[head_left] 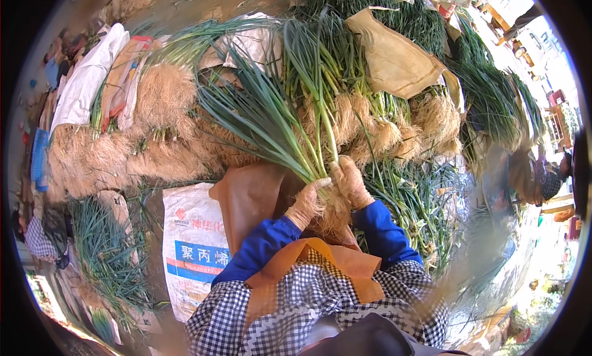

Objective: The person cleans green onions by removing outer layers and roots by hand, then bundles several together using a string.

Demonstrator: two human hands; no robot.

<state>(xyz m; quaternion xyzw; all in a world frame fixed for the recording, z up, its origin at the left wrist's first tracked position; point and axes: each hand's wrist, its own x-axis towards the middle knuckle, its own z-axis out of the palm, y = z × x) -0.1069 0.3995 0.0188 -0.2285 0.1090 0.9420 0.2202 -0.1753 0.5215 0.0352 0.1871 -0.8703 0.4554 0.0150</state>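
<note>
A bunch of green onions (308, 131) is held up before me, its long green leaves fanning out to the upper left. My left hand (307, 203), in a pale glove, is closed around the pale stems just above the roots. On the other side my right hand (351, 183), gloved too, grips the same bunch by its stem bases. The tan, stringy roots (333, 217) hang down between my hands. Below them a brown sheet (246, 199) covers my lap. Some fingers are hidden behind the stems and roots.
Bundles of green onions with bushy roots (166, 91) lie in a row beyond my hands. A tan sack (398, 54) covers some. Loose green leaves (410, 214) are heaped at the right, more leaves (105, 257) at the left. A white printed sack (194, 245) lies beside my left arm.
</note>
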